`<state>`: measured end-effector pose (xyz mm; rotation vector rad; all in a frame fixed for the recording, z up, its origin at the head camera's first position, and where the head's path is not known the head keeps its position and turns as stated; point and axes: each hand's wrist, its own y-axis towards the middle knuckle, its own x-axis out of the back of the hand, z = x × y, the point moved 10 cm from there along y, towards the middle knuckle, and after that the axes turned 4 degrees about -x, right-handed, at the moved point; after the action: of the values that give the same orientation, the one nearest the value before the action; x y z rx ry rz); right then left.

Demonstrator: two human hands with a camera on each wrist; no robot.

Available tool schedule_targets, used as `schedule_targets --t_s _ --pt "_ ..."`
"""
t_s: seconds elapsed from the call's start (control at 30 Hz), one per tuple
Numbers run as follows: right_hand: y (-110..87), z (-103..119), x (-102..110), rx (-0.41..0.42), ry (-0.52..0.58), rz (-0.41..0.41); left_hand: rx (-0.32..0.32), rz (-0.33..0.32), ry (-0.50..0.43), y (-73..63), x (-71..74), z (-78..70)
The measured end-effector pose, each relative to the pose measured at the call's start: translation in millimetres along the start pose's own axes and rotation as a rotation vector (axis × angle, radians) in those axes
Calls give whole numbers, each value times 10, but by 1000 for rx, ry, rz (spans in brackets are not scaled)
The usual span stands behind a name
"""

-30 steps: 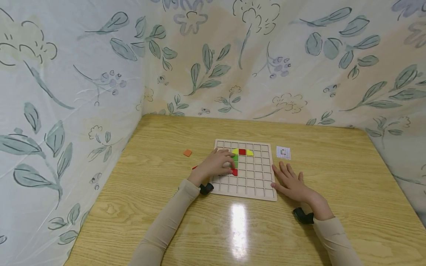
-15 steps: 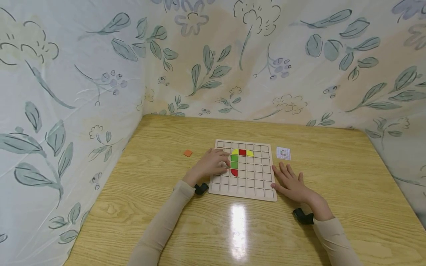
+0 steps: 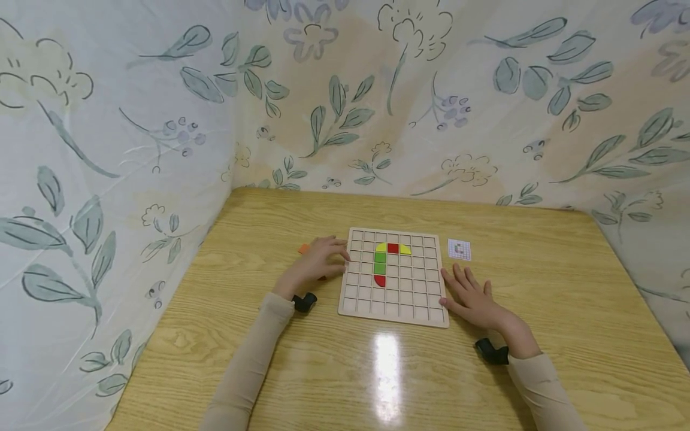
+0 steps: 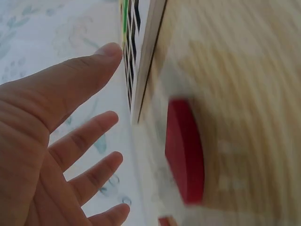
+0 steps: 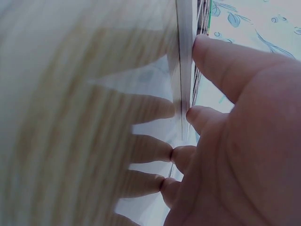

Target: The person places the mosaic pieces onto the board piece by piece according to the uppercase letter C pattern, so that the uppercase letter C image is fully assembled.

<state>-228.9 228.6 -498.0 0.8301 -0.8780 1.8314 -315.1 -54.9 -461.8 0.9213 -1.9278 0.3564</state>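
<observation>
A pale grid board lies on the table. Its cells hold a red square between two yellow rounded pieces, two green squares below, and a red rounded piece at the bottom. My left hand hovers beside the board's left edge, fingers spread and holding nothing. Under it on the table lies a loose red piece with a curved side, mostly hidden in the head view. An orange tile peeks out behind that hand. My right hand rests with fingertips and thumb at the board's right edge.
A small printed card with a coloured grid pattern lies right of the board's upper corner. Floral fabric stands along the table's back and left side. The wooden table extends in front of the board.
My left hand has moved left off the board, uncovering the green squares and red rounded piece, and now partly covers the orange tile. The right hand stays at the board's edge.
</observation>
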Motion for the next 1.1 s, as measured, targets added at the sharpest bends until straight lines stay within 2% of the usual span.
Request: schedule_targets --t_s 0.23,0.57,0.67,0.9,1.1 --pt "3 -11 -5 -4 -16 -7 29 -50 -5 -128 175 189" --pt "-9 35 34 2 -20 -17 133 -114 -36 -330 407 491" --pt "-9 48 44 5 -15 -19 150 -114 -30 -365 438 565" --pt "4 55 67 41 7 -57 145 -126 -4 -424 499 675" --pt "22 14 50 17 0 -24 208 -103 -41 -489 487 787"
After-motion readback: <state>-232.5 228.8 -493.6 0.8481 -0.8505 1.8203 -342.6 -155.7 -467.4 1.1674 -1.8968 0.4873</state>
